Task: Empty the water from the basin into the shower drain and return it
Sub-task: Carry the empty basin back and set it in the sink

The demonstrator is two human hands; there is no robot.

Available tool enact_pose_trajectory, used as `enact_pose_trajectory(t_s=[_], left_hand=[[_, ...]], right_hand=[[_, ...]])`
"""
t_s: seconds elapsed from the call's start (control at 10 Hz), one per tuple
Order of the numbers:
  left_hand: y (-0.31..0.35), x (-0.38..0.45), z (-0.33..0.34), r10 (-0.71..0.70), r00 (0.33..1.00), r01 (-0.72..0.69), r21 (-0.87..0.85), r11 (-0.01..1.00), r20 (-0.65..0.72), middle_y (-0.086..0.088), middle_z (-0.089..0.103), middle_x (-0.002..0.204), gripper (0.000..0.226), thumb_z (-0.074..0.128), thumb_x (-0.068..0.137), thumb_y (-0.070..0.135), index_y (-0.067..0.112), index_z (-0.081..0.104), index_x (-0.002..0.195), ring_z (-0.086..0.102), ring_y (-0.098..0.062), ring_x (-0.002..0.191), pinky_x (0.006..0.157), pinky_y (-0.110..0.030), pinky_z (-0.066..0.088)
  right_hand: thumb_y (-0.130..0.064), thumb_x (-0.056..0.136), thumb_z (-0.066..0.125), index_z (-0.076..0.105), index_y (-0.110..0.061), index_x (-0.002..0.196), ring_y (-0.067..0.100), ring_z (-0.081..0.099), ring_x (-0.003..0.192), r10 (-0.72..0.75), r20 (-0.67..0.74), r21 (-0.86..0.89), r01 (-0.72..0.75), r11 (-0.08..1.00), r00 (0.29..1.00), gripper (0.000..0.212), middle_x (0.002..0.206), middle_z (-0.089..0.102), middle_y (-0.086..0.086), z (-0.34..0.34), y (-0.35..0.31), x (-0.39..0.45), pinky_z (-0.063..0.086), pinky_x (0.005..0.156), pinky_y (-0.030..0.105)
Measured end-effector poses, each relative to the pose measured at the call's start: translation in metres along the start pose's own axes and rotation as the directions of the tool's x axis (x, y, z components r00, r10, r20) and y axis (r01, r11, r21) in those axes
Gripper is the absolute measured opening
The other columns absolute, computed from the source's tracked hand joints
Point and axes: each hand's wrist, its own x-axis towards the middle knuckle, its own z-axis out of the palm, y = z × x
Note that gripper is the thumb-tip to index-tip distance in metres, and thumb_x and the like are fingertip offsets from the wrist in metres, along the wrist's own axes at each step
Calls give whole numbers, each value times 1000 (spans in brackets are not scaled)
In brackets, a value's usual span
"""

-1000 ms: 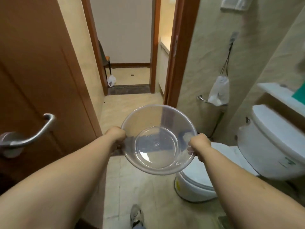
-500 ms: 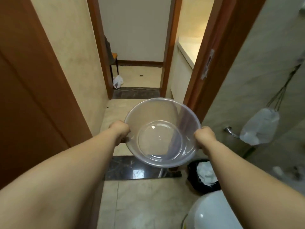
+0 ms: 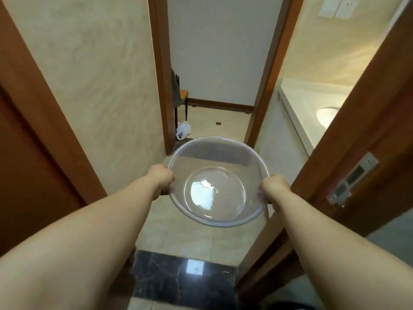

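I look out through a doorway with a brown wooden door frame [image 3: 348, 139]; a metal strike plate [image 3: 352, 177] sits in its right jamb. The dark brown door [image 3: 26, 166] stands open at the near left. Beige marbled wall [image 3: 96, 81] runs along the left. The near floor is pale tile [image 3: 192, 236], crossed by a black marble threshold [image 3: 178, 280] that catches a bright reflection. On the right a white vanity surface [image 3: 306, 101] carries an oval sink [image 3: 327, 115]. Far ahead, past a second wooden frame [image 3: 161, 70], I see a white wall [image 3: 221, 48], a chair [image 3: 180, 95] and a white plastic bag [image 3: 183, 130] on the floor. Switches [image 3: 337, 6] sit high on the right wall.
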Motion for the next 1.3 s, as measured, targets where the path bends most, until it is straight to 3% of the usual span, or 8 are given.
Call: enact_pose_trajectory(t_s=[0.4, 0.5, 0.6, 0.7, 0.8, 1.0, 1.1, 1.3], left_hand=[[168, 252, 62, 71, 986, -104, 215, 971, 154, -18, 66, 111, 34, 52, 89, 4, 9, 63, 121, 66, -37, 100, 92, -48, 57], [220, 300, 91, 144, 967, -196, 257, 946, 208, -17, 64, 110, 33, 50, 92, 9, 8, 59, 124, 63, -34, 97, 85, -41, 56], [263, 331, 138, 175, 926, -283, 310, 908, 334, -20, 63, 104, 33, 50, 92, 4, 1, 60, 123, 62, -34, 90, 76, -39, 54], [296, 355, 186, 193, 889, -346, 330, 878, 416, -13, 62, 93, 31, 53, 91, 4, 4, 62, 120, 61, -29, 85, 75, -36, 52], [342, 370, 240, 211, 832, -422, 338, 841, 514, -13, 65, 100, 26, 54, 92, 11, 10, 61, 117, 66, -29, 93, 85, -42, 57], [415, 405, 346, 216, 751, -475, 282, 834, 624, -14, 65, 112, 29, 54, 93, 14, 14, 59, 122, 66, -31, 102, 91, -47, 57], [450, 425, 405, 241, 701, -507, 232, 830, 671, -11, 64, 101, 30, 55, 92, 11, 13, 59, 121, 65, -26, 89, 75, -40, 60], [495, 449, 520, 190, 567, -538, 185, 822, 802, -17, 65, 105, 32, 50, 89, 1, 6, 63, 117, 65, -32, 85, 60, -33, 55]], right_hand=[[-5, 89, 44, 59, 8, 122, 37, 65, 93, 46, -178, 113, -27, 993, 983, 39, 120, 64, 30, 10, -137, 203, 55, 92, 51], [-1, 87, 44, 60, 6, 107, 44, 67, 98, 98, -273, 216, -38, 976, 957, 27, 110, 66, 30, -3, -162, 243, 55, 84, 54], [-5, 93, 44, 51, -12, 75, 28, 58, 93, 124, -303, 173, -73, 982, 945, 20, 103, 57, 19, -28, -175, 271, 54, 96, 48], [-8, 93, 46, 57, -8, 79, 34, 64, 99, 175, -384, 203, -103, 974, 907, 18, 105, 60, 19, -55, -177, 304, 53, 90, 44], [-4, 85, 40, 61, 10, 111, 42, 69, 99, 239, -443, 282, -119, 952, 864, 37, 109, 69, 27, -96, -177, 348, 55, 84, 45], [-6, 90, 46, 63, 7, 116, 42, 66, 105, 340, -516, 368, -155, 917, 786, 34, 107, 71, 23, -166, -185, 415, 54, 96, 50], [-3, 88, 47, 63, 7, 114, 32, 66, 81, 415, -543, 427, -186, 885, 730, 32, 83, 71, 16, -199, -189, 443, 57, 85, 45], [-8, 90, 50, 61, -4, 83, 39, 69, 96, 540, -627, 544, -180, 820, 561, 13, 106, 71, 23, -247, -174, 488, 58, 90, 48]])
